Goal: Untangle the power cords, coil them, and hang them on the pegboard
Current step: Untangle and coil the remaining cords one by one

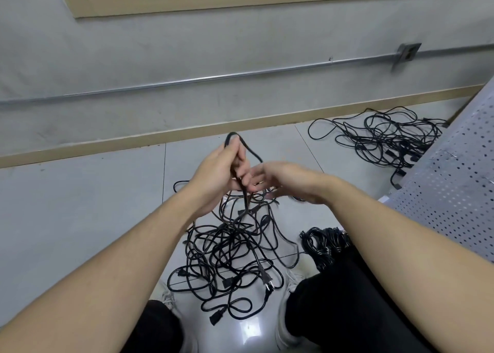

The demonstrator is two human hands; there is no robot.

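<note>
Head view: my left hand (217, 169) grips a raised cord loop (242, 145), the right hand (278, 180) loose-fingered beside it — nothing clearly held. Pulling upward could cinch the tangle (232, 248) on the floor (80, 205) — crossings below look tight.

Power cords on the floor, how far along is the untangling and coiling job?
Early on. Done: a few coiled bundles lie by the right knee. In hand: the left hand grips a folded cord loop while the right hand reaches in open. Left: the tangled pile between the feet, a second tangle near the wall, and all hanging.
</note>
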